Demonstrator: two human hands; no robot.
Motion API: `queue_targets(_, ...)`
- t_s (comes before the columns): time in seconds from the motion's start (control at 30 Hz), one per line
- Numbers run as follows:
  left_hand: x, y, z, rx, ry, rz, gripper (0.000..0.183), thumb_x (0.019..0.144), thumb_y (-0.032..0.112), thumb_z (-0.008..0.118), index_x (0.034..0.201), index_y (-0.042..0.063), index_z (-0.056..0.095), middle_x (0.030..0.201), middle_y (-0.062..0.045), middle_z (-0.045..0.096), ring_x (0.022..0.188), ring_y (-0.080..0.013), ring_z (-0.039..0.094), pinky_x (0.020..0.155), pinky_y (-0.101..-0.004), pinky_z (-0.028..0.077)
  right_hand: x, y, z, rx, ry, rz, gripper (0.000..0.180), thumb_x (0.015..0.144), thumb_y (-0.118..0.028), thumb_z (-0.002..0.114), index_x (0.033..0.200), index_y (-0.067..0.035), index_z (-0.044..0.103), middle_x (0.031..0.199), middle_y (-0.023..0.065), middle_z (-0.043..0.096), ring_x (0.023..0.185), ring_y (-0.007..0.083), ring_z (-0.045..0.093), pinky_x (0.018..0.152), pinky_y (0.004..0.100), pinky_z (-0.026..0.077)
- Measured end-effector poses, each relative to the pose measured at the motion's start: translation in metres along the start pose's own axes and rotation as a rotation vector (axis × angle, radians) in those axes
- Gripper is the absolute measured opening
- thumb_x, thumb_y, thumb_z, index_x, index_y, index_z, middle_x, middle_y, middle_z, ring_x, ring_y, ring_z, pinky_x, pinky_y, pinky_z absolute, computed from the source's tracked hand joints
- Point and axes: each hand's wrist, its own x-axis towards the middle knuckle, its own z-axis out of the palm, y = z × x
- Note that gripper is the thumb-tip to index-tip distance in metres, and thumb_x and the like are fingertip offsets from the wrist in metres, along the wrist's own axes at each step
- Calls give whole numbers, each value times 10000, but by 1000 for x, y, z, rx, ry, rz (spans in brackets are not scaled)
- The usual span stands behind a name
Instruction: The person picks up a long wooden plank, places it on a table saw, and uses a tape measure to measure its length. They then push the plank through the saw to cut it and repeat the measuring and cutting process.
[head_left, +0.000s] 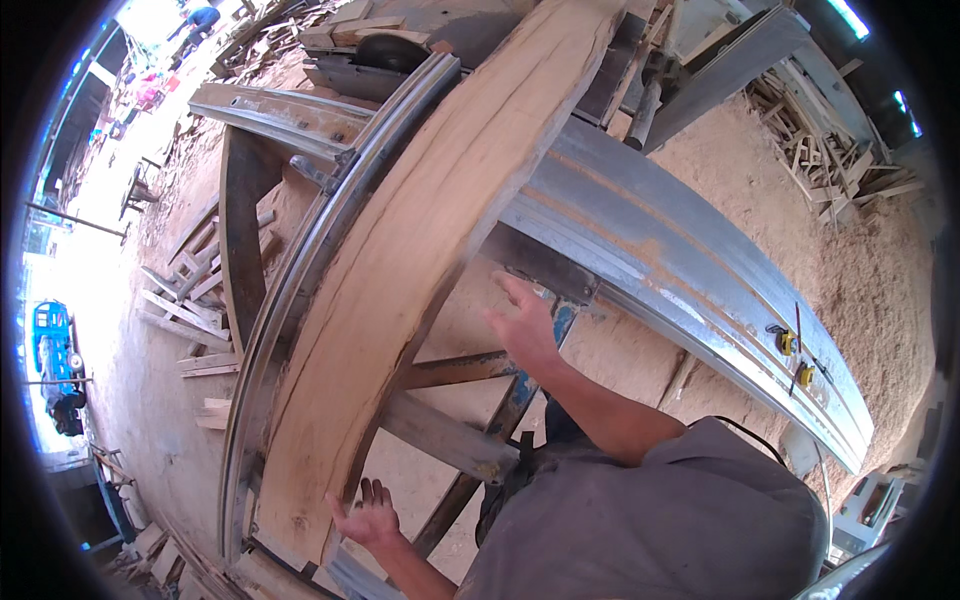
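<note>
A long, thick wooden plank (405, 277) with dark grain lines and a rough natural edge lies across a metal saw table. Near its lower end is my left hand (367, 517), palm turned up and fingers apart. The thumb is at the plank's edge; whether it presses on the wood is hard to tell. My right hand (525, 322) is beside the plank's near edge, farther along, with its fingers spread and nothing in them. Just past its fingertips runs a dark metal bar (544, 262) under the plank.
A metal rail (289, 274) runs along the plank's far side. To the right extends a metal table (675, 247) with two yellow tape measures (786, 343). Scrap wood (191, 315) lies on the dusty floor. A blue vehicle (54, 352) stands at the far left, and a person (201, 21) is in the distance.
</note>
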Motion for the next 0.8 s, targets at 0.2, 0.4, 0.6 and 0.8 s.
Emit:
queue_targets(0.2, 62, 51, -52, -290, 8, 243, 900, 776, 513, 778, 1482, 81, 424, 1441, -232, 459, 1288, -423, 473, 1018, -558, 440, 10, 13, 11, -64, 42, -159, 663, 865, -147, 673, 1467, 26, 454, 1493, 238, 473, 1411, 351, 426, 1184, 419, 311)
queue_targets(0.4, 68, 50, -20, -360, 185, 528, 716, 836, 491, 728, 1409, 103, 545, 1428, -156, 556, 1285, -397, 522, 1020, -591, 453, 64, 19, 55, -220, 197, -416, 833, 837, -195, 730, 1508, 74, 316, 1593, 288, 272, 1475, 464, 255, 1209, 527, 223)
queue_targets(0.6, 73, 33, -33, -384, 216, 465, 705, 839, 503, 715, 1409, 122, 552, 1431, -134, 563, 1280, -377, 532, 1026, -559, 461, 85, 16, 65, -150, 250, -367, 956, 772, -151, 786, 1525, 102, 254, 1625, 316, 149, 1515, 473, 155, 1229, 520, 177)
queue_targets(0.8, 65, 6, 19, -405, 108, 381, 663, 766, 454, 768, 1343, 163, 616, 1383, -101, 605, 1245, -354, 563, 993, -544, 486, 155, 12, 57, -120, 280, -329, 994, 750, -147, 811, 1528, 105, 246, 1623, 325, 151, 1525, 452, 153, 1242, 475, 181)
